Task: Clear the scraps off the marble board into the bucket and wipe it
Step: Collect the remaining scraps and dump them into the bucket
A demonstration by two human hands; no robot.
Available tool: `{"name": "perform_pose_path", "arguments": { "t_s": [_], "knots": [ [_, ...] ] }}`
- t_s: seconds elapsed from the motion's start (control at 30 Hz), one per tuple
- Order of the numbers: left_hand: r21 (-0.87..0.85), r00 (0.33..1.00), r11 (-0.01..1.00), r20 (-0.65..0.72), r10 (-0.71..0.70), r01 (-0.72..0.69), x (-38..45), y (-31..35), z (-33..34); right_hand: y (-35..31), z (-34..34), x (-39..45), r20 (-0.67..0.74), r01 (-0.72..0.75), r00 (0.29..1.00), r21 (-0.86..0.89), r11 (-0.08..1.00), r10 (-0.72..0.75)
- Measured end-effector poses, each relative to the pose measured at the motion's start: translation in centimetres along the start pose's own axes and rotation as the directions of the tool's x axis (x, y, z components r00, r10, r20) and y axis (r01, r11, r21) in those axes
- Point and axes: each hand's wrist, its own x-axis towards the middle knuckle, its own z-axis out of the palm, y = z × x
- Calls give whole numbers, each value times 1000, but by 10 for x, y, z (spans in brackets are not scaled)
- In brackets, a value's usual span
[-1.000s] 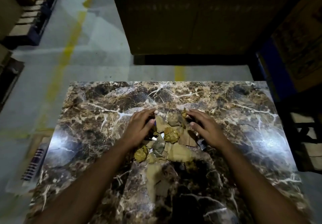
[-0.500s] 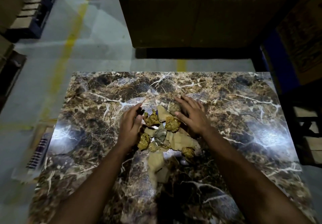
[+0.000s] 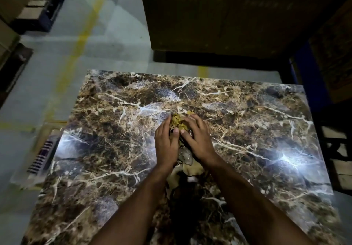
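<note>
Both hands are cupped together near the middle of the marble board (image 3: 247, 122), closed around a heap of scraps (image 3: 178, 121). The left hand (image 3: 166, 143) curls in from the left side of the heap, fingers wrapped over it, thumb tip touching the right thumb. The right hand (image 3: 198, 140) closes in from the right side, fingers bent over the top of the heap. Crumpled yellow bits poke out above the fingertips (far side of the heap, away from the person). More scraps sit just behind the wrists, nearer the person: a clear crinkled piece (image 3: 185, 156) between the two wrists and a tan flat piece (image 3: 192, 168) touching it, partly under the right forearm. The rest of the heap is hidden by the hands. The board is dark brown with white veins and shows bright glare patches left and right of the heap. Beyond the board's far edge lies grey floor with a yellow line (image 3: 80, 40). A large dark box (image 3: 228, 16) stands past the far edge too.
</note>
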Motion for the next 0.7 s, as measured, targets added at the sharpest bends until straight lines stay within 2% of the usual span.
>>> {"name": "perform_pose_path", "arguments": {
  "t_s": [0.13, 0.27, 0.47, 0.7],
  "knots": [
    [-80, 1000, 997, -8, 2, -3, 5, 5, 11, -6, 11, 6, -40, -11, 999, 161, 987, 18],
    [-255, 999, 967, -40, -26, 15, 8, 10, 16, -21, 19, 9, -59, -17, 997, 369, 929, 42],
    [-512, 985, 850, -43, -169, 123, 10, 21, 16, -36, 22, 13, -47, -58, 994, 491, 869, 94],
    [-599, 993, 798, -40, -111, 65, 9, 63, 3, -56, 3, 12, -150, -13, 981, 568, 823, 120]
  ]
}}
